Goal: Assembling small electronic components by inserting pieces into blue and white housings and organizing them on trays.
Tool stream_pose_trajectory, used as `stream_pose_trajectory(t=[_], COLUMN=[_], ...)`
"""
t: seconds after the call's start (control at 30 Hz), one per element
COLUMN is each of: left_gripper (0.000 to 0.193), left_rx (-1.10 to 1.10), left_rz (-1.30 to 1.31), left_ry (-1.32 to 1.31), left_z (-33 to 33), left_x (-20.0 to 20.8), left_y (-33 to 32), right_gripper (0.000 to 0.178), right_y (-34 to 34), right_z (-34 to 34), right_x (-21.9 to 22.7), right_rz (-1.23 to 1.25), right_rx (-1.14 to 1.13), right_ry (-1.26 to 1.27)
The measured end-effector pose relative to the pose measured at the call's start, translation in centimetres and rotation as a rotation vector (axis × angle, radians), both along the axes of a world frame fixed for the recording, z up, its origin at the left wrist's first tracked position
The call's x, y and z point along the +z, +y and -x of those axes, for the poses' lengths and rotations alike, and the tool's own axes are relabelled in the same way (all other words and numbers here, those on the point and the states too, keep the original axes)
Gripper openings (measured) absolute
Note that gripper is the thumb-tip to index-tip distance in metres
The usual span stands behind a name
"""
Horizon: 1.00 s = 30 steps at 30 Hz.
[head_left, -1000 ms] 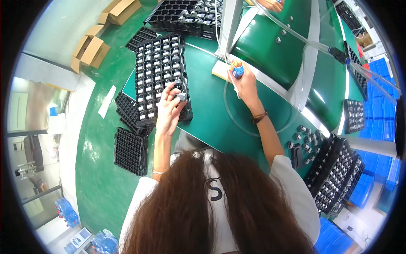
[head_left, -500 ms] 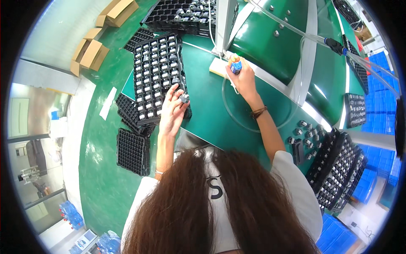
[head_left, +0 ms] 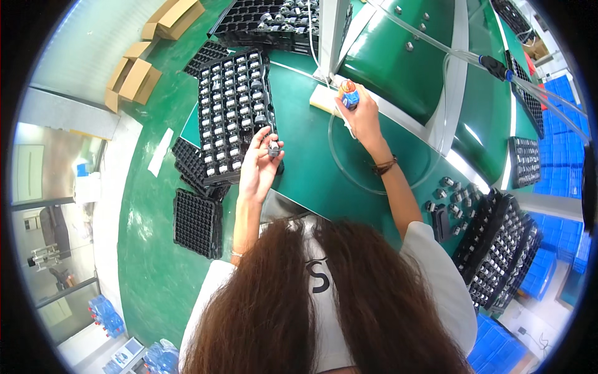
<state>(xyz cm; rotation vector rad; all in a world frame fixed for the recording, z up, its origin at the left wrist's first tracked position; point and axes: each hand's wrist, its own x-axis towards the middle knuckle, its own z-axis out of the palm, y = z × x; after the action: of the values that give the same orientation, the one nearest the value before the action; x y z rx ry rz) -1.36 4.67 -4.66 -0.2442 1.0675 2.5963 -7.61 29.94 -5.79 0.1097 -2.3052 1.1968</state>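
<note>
My left hand (head_left: 256, 167) is closed around a small silver-and-black metal part (head_left: 274, 148), pinched in the fingertips beside the right edge of a black tray (head_left: 215, 134). Rows of similar small parts fill most of that tray's pockets; a few pockets in its right column look dark. Further right, over the green table, my right hand (head_left: 364, 119) grips a small bottle-like thing (head_left: 350, 96) with a blue label and an orange end. A thin white piece points down from under that hand. Its exact kind does not show.
A pale yellow block (head_left: 324, 98) lies left of my right hand. Beyond a white post (head_left: 334, 37) runs a green conveyor belt (head_left: 395, 75) carrying several small parts. Loose parts (head_left: 458, 198) and stacked trays (head_left: 498, 249) sit at right. A clear hose (head_left: 346, 171) loops across the table.
The small part in my left hand has turned and shows a different face, and the fingers around it have shifted slightly. My right hand keeps its hold, nearly in place.
</note>
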Motion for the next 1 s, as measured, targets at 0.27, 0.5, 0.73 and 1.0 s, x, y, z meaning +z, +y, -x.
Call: stream_pose_trajectory(t=[0.27,0.5,0.73,1.0], left_gripper=[0.049,0.046,0.046,0.045], left_rx=[-0.007,0.006,0.001,-0.011], left_rz=[-0.001,-0.003,-0.024,-0.011], left_ry=[-0.024,-0.032,-0.035,-0.054], left_z=[-0.3,-0.2,-0.2,-0.4], left_x=[-0.1,-0.2,-0.5,-0.7], left_y=[0.0,0.0,-0.1,0.2], right_gripper=[0.030,0.035,0.027,0.029], right_y=[-0.1,-0.6,-0.8,-0.8], right_z=[-0.4,0.1,0.2,0.1], right_x=[2.1,-0.5,-0.7,-0.6], right_rz=[0.042,-0.022,0.024,0.016], right_rx=[0.057,0.056,0.048,0.043], right_ry=[0.033,-0.042,0.009,-0.040])
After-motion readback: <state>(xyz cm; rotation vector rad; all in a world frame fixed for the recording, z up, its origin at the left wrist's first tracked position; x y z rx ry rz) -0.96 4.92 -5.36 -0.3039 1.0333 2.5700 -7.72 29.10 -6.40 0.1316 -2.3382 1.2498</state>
